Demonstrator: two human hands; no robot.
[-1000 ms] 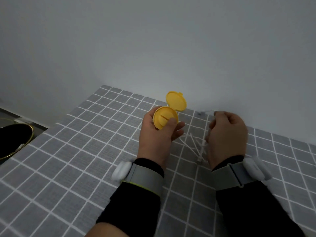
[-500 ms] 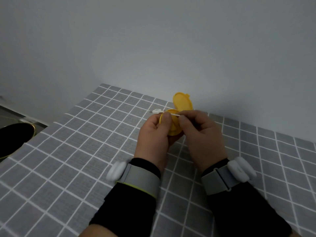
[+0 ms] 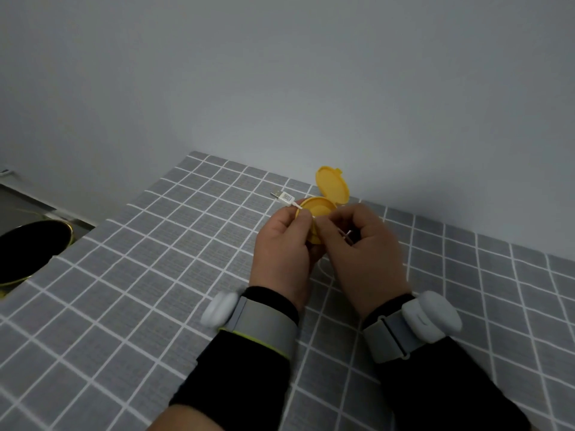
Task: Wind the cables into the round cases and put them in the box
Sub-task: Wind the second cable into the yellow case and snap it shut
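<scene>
Apparently case (image 3: 322, 207) in L hand (image 3: 283, 245)

yellow case (image 3: 320, 206), white cable (image 3: 287, 200), grey white-checked tablecloth (image 3: 155, 275)

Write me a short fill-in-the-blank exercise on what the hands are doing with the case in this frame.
1. The round case gripped by the left hand is ___ in colour.
2. Its hinged lid stands ___.
3. The USB plug sticks out on the case's ___ side.
4. The right hand pinches the white ___ at the case.
Missing words: yellow; open; left; cable.
</scene>
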